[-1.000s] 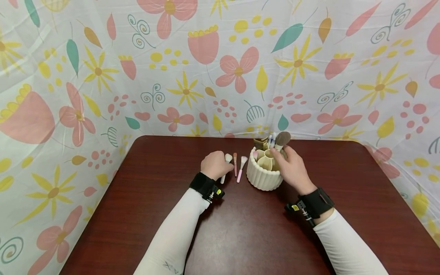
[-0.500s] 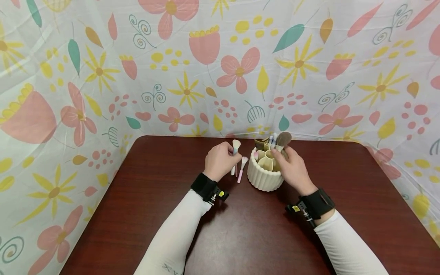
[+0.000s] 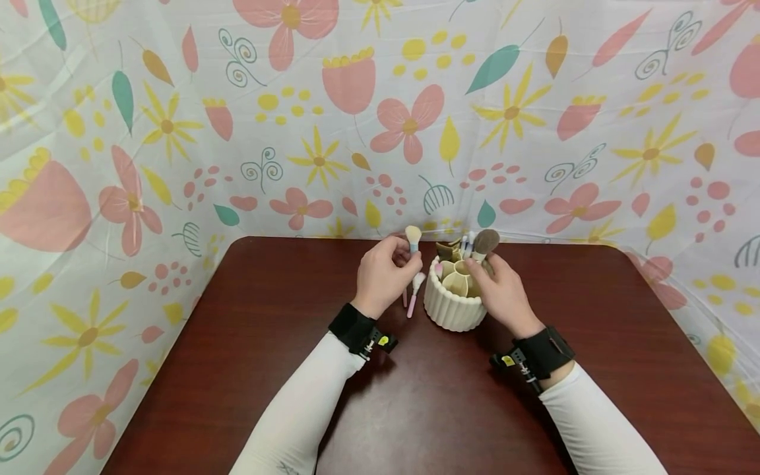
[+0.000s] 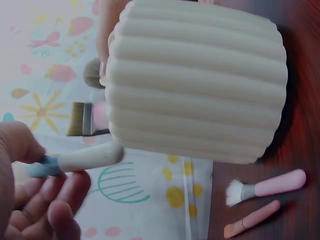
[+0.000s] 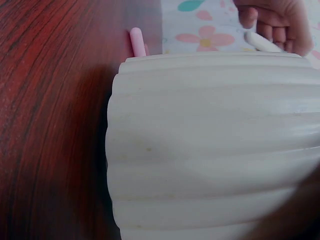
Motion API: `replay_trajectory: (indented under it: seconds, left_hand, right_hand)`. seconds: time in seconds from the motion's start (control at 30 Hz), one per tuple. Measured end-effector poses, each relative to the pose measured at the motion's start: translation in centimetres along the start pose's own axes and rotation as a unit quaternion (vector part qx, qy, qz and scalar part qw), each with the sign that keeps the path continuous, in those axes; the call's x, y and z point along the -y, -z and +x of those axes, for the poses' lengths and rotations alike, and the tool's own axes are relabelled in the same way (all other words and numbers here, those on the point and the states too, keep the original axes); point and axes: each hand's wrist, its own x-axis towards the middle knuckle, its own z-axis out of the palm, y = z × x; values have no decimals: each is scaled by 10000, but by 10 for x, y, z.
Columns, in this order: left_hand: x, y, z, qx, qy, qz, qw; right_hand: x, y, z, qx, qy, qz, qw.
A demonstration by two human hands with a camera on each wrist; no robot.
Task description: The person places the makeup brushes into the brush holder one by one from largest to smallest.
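My left hand (image 3: 382, 276) pinches a makeup brush (image 3: 413, 235) between thumb and fingers, left of the holder. Its cream bristles point up; in the left wrist view its white handle (image 4: 92, 157) reaches toward the holder's rim, past a blue ferrule. The cream ribbed brush holder (image 3: 454, 309) stands upright, divided into compartments. My right hand (image 3: 509, 297) grips its right side, thumb at the rim. Several brushes stand inside, among them a big brown fluffy brush (image 3: 487, 241) and a flat dark-bristled brush (image 4: 77, 119).
Two small pink-handled brushes lie on the table left of the holder: a white fan-shaped brush (image 4: 280, 183) and a narrow brown-tipped brush (image 4: 261, 216). The dark wooden table (image 3: 249, 330) ends at a floral cloth (image 3: 237, 132) behind.
My left hand has lifted the blue-and-white makeup brush off the table and brought it upright, rightward toward the holder. My right hand has stayed at the holder.
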Motion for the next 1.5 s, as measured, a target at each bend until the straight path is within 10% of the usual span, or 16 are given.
replay_trajectory:
  seconds: [0.47, 1.2, 1.5]
  left_hand:
    - [-7, -5, -2, -466, -1394, -651, 9870]
    - [-8, -9, -2, -68, -1650, -896, 9822]
    - [-7, -10, -2, 260, -1978, -213, 9797]
  right_hand:
    - [-1, 0, -2, 19, -99, 35, 9999]
    - [5, 1, 0, 34, -109, 33, 9999]
    - [2, 1, -2, 106, -142, 112, 9998]
